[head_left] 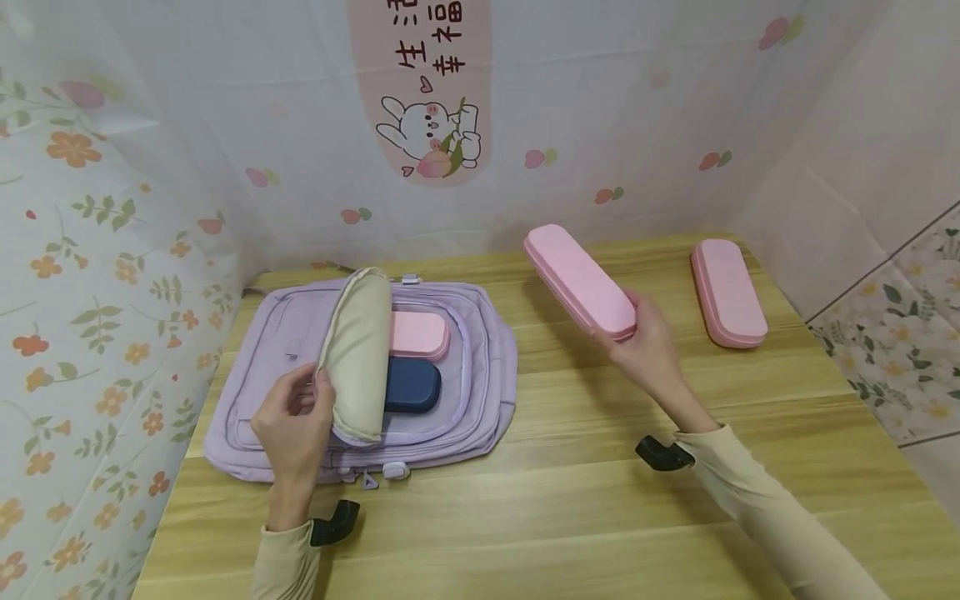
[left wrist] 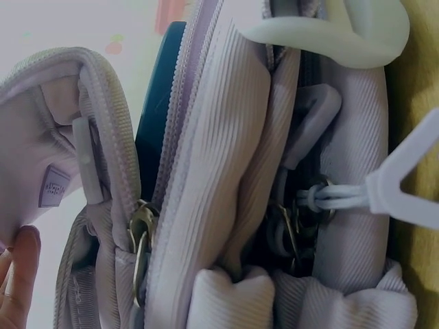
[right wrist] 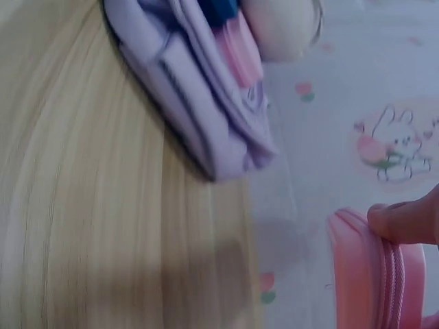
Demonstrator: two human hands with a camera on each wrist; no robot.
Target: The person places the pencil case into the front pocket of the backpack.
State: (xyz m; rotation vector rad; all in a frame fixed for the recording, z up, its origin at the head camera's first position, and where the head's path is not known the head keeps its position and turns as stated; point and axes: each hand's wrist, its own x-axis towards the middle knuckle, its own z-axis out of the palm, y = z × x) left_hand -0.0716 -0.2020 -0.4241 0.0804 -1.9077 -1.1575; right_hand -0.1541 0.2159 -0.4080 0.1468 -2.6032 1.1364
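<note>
- The beige flap (head_left: 355,354) hid the left ends of the pink case (head_left: 418,333) and the navy case (head_left: 411,386) inside the lilac backpack (head_left: 480,367).
- The right hand (head_left: 648,346) covered the near end of the held pink case (head_left: 577,282); the right wrist view was blurred and its edge cut that case off.
- The left hand (head_left: 294,417) showed in the left wrist view only as fingertips (left wrist: 17,281) at the frame's edge.
- Both forearms ran out of the head view's bottom edge.
</note>
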